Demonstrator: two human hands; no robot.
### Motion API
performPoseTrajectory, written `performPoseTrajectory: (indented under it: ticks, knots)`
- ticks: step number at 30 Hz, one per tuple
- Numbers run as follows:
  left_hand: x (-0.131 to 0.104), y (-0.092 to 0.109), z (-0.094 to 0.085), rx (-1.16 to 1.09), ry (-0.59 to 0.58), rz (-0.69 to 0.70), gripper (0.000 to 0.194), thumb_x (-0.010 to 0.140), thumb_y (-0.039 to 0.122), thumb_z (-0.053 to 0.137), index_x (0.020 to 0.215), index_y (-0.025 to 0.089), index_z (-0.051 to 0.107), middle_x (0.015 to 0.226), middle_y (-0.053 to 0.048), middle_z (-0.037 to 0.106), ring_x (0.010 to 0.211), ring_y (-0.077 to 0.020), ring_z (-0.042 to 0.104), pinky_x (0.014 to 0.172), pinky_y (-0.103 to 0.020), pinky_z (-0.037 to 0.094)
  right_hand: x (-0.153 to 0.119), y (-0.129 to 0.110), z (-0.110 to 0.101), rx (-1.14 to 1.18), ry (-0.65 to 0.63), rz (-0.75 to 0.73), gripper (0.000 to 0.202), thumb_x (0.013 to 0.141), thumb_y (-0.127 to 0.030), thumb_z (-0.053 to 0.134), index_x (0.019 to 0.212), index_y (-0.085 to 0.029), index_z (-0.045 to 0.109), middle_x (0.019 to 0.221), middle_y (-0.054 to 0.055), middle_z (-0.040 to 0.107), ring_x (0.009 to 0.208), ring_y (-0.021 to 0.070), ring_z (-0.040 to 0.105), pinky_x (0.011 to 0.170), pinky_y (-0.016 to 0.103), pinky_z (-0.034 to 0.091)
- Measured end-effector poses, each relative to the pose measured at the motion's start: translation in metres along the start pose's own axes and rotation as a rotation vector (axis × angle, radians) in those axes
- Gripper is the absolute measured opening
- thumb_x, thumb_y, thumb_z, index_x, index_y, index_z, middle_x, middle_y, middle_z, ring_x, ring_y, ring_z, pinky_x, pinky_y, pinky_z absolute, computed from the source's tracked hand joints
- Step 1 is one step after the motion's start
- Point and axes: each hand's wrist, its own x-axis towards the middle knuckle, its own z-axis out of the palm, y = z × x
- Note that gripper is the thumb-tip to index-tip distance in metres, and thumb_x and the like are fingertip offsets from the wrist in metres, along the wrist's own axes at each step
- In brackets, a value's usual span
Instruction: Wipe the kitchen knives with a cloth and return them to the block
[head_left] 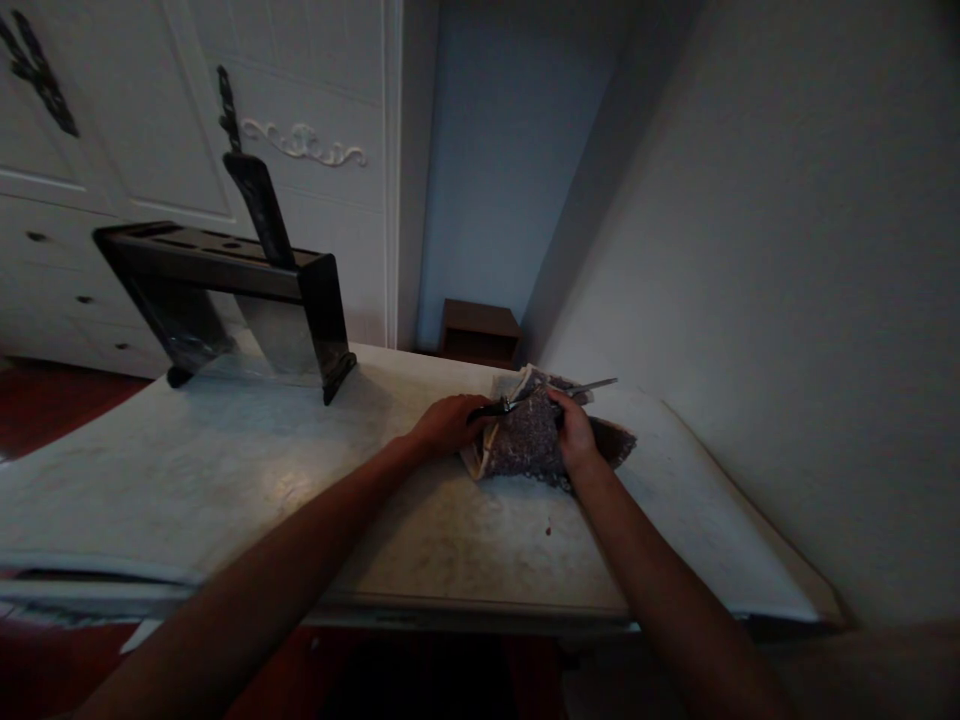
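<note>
My left hand [448,424] is closed around the black handle of a knife [600,383], which lies sideways across the tabletop. Its thin blade points right, and the tip sticks out past a brown, fuzzy cloth [521,440] with a pale edge. My right hand [576,432] grips this cloth, the fingers pressing it against the blade. The middle of the blade is hidden by the cloth and fingers. Folds of the cloth rest on the table under both hands.
A black knife block [217,262] with clear sides stands at the back left of the white table [300,510], one black-handled knife [260,205] upright in it. White cabinets [315,60] rise behind. A wall [787,250] borders the right; a brown box-like unit [480,318] sits beyond the table.
</note>
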Motion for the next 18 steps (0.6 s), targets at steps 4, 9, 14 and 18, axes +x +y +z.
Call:
performPoseTrajectory:
  ticks: [4,9,14,18]
  knots:
    - [-0.0005,-0.0021,0.0002,0.003,0.008,-0.001,0.032,0.09,0.036,0.049,0.113,0.019,0.064,0.106,-0.008,0.07,0.098,-0.0241,0.063,0.086,-0.034,0.046,-0.0017,-0.0022,0.0021,0.057,0.057,0.055,0.014,0.061,-0.024,0.073,0.073,-0.02,0.067,0.065,-0.002,0.07,0.061,0.0153,0.065,0.067,0.028,0.055]
    - [-0.0004,-0.0035,0.0003,0.0,-0.001,0.015,0.031,0.091,0.035,0.047,0.111,0.018,0.064,0.103,-0.009,0.07,0.096,-0.0241,0.064,0.084,-0.033,0.046,-0.0043,-0.0038,0.0048,0.084,0.069,0.101,0.012,0.061,-0.022,0.072,0.072,-0.02,0.068,0.065,-0.002,0.07,0.06,0.0162,0.064,0.065,0.029,0.056]
    - [-0.0002,-0.0019,0.0009,0.013,-0.011,-0.004,0.032,0.091,0.036,0.047,0.111,0.018,0.063,0.104,-0.008,0.07,0.097,-0.0252,0.063,0.083,-0.034,0.046,-0.0045,-0.0032,0.0048,0.07,0.084,0.082,0.01,0.061,-0.024,0.071,0.07,-0.021,0.067,0.065,-0.001,0.07,0.062,0.0181,0.065,0.064,0.031,0.056]
    - [-0.0002,-0.0014,0.0007,0.007,-0.013,0.01,0.032,0.092,0.037,0.046,0.112,0.019,0.063,0.105,-0.008,0.07,0.097,-0.0246,0.063,0.084,-0.033,0.046,-0.0054,-0.0042,0.0044,0.042,0.084,0.098,0.012,0.061,-0.025,0.071,0.071,-0.021,0.066,0.065,-0.001,0.07,0.065,0.0189,0.067,0.066,0.032,0.057]
